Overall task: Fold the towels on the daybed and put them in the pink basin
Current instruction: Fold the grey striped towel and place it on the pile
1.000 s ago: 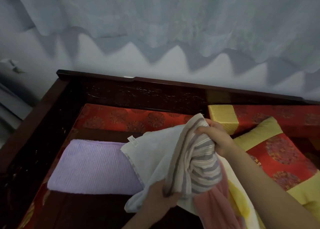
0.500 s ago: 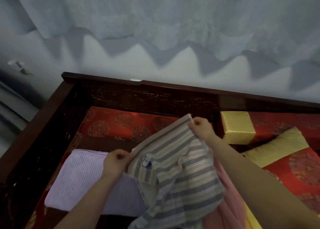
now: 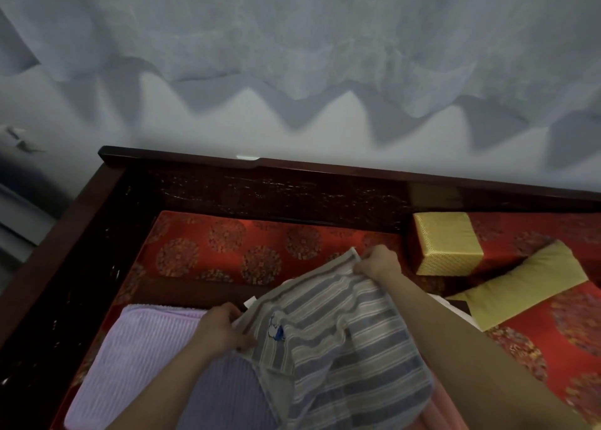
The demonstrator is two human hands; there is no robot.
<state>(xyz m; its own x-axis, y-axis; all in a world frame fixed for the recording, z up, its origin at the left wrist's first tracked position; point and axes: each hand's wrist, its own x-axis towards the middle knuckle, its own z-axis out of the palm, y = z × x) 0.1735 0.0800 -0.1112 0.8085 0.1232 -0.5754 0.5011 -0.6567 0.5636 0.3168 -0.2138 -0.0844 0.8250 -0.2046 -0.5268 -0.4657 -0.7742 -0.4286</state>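
A grey-and-beige striped towel (image 3: 351,338) hangs spread between my two hands above the daybed. My left hand (image 3: 224,330) pinches its near left corner. My right hand (image 3: 377,262) pinches the far upper corner. A lilac ribbed towel (image 3: 140,358) lies flat on the seat below and left of the striped one. A strip of pink cloth (image 3: 439,410) shows under the striped towel at the bottom edge. No pink basin is in view.
The dark wooden daybed frame (image 3: 292,195) rises at the back and left. A red patterned cushion (image 3: 227,247) covers the seat. A yellow bolster (image 3: 445,244) and a red-and-yellow pillow (image 3: 536,316) lie at the right. Pale curtains (image 3: 292,39) hang behind.
The striped towel was pulled out of a bunch with a white cloth and spread open. My left hand moved up to a corner. The white cloth is now almost hidden.
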